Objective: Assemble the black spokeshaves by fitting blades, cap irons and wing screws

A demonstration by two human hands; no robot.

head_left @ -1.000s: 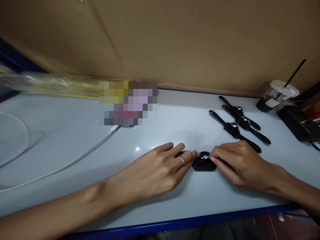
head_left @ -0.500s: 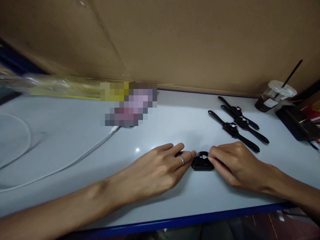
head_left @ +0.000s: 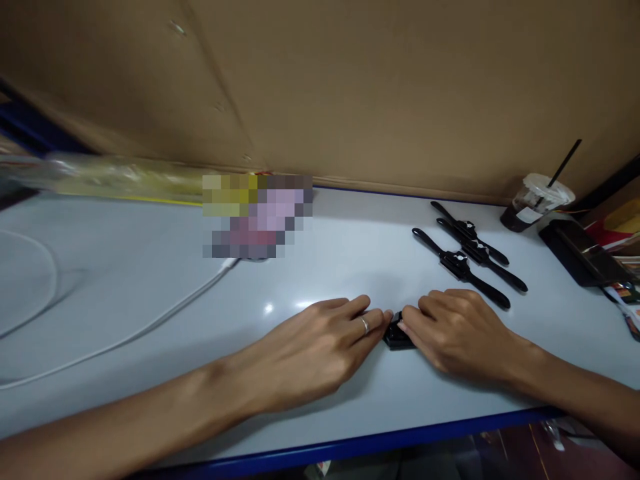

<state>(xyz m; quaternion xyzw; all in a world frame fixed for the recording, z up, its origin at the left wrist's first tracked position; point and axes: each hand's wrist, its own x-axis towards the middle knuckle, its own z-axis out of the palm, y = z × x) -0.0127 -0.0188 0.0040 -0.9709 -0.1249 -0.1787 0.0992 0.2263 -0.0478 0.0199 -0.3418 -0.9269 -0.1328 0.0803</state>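
Note:
A black spokeshave (head_left: 399, 341) lies on the white tabletop between my hands, most of it covered by my fingers. My left hand (head_left: 327, 343) is closed around its left handle, a ring on one finger. From the right, my right hand (head_left: 453, 330) has its thumb and fingers pinched over the middle of the body, hiding the silver part there. Behind my right hand lie three more black spokeshaves: a front one (head_left: 459, 267), a middle one (head_left: 483, 253) and a back one (head_left: 470, 231), side by side and slanting.
A plastic cup with a straw (head_left: 535, 200) stands at the back right beside a dark phone-like object (head_left: 583, 253). A white cable (head_left: 165, 313) runs to a blurred-out item (head_left: 270, 217). Yellowish plastic wrap (head_left: 125, 180) lies along the cardboard wall (head_left: 375, 87). A blue edge (head_left: 350, 443) borders the table.
My right hand has shifted left over the spokeshave's body and now covers its silver part. The left hand keeps its hold. The view has moved slightly.

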